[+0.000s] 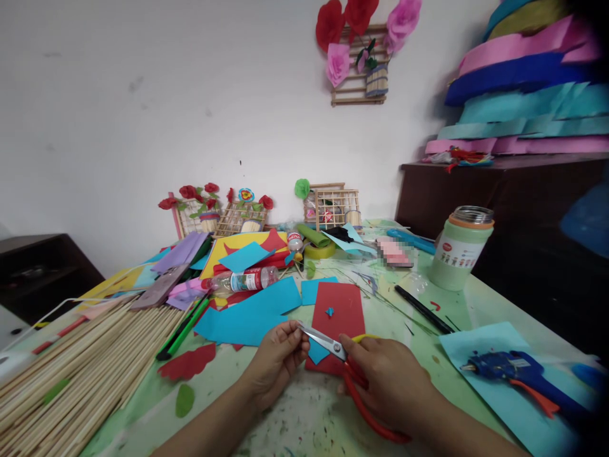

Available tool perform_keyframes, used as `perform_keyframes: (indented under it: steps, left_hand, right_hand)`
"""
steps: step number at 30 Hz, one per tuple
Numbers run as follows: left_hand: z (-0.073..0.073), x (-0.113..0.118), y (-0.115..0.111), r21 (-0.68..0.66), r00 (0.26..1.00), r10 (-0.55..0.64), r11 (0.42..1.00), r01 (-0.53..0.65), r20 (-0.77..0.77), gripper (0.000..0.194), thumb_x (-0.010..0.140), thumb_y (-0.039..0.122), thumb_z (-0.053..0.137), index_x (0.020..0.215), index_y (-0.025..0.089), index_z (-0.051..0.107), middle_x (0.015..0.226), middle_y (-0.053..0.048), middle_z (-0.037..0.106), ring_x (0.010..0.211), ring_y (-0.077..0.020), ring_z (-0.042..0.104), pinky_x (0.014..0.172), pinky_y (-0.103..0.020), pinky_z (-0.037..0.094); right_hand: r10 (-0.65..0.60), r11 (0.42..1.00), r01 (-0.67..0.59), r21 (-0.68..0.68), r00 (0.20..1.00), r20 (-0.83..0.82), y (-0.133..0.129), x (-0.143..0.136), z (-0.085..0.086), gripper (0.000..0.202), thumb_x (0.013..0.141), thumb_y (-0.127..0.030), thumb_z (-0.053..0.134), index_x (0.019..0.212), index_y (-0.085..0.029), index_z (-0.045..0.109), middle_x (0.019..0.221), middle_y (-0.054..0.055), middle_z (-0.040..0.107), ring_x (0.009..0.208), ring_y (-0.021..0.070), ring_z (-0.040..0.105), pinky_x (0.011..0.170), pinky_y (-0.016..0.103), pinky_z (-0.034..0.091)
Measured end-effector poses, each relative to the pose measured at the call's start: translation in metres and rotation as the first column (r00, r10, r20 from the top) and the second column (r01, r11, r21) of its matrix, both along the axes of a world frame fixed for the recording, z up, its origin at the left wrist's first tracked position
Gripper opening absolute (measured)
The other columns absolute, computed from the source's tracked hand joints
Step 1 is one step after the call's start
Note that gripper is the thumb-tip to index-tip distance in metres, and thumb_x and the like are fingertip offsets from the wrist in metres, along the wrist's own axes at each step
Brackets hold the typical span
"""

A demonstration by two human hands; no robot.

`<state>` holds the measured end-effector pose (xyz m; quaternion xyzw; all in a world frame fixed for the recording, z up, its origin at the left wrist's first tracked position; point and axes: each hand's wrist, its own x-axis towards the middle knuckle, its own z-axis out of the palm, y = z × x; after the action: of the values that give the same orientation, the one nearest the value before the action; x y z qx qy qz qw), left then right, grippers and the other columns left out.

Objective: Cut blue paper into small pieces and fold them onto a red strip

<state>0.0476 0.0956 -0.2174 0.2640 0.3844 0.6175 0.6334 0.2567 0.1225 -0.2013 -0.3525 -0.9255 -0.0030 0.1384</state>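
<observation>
In my right hand (392,374) is a pair of scissors (333,344) with red and yellow handles, its blades pointing left. My left hand (280,355) is closed in a pinch right at the blade tips; whatever sits between its fingers is too small to make out. Beneath the scissors lies a red sheet of paper (337,301) with a small blue scrap (329,311) on it. A blue paper piece (318,352) shows just below the blades. Larger blue paper (252,317) spreads out left of the red sheet.
Thin wooden sticks (95,368) fill the table's left side. A plastic bottle (245,281) lies behind the blue paper. On the right are a blue glue gun (514,368), a black pen (423,309) and a green jar (461,251). Stick frames with paper flowers (242,216) lean against the wall.
</observation>
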Motion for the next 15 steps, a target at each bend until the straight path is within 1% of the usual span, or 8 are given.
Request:
perform_keyframes:
  steps: [4,11,15]
  left_hand:
    - [-0.0002,-0.0002,-0.0004,0.003,1.0,-0.007,1.0,0.007,-0.001,0.027,0.064,0.024,0.079,0.078,0.013,0.059,0.062,0.002,0.059,0.055,-0.0052,0.056,0.054,-0.013,0.048]
    - [0.0026,0.001,0.0001,-0.023,1.0,0.003,1.0,-0.002,0.026,0.027,0.063,0.022,0.08,0.077,0.013,0.059,0.065,0.002,0.06,0.056,-0.0053,0.057,0.054,-0.013,0.049]
    - [0.0035,-0.0001,0.0018,-0.036,1.0,0.027,0.999,-0.027,0.004,0.019,0.07,0.018,0.075,0.08,0.012,0.06,0.067,0.0,0.062,0.057,-0.0064,0.059,0.053,-0.014,0.05]
  right_hand:
    - [0.012,1.0,-0.012,0.009,1.0,-0.005,0.0012,0.0004,-0.0009,0.041,0.082,-0.039,0.054,0.118,-0.021,0.055,0.086,0.006,0.068,0.075,0.0227,0.063,0.061,0.029,0.039]
    - [-0.013,1.0,0.013,-0.02,1.0,-0.008,0.0006,-0.0008,-0.0021,0.042,0.081,-0.044,0.055,0.115,-0.02,0.056,0.086,0.007,0.07,0.072,0.0229,0.065,0.058,0.028,0.039]
    - [-0.044,0.997,0.041,-0.058,0.998,-0.051,0.0022,0.0014,0.0002,0.034,0.082,-0.039,0.054,0.112,-0.022,0.057,0.085,0.005,0.07,0.074,0.0226,0.066,0.06,0.027,0.039]
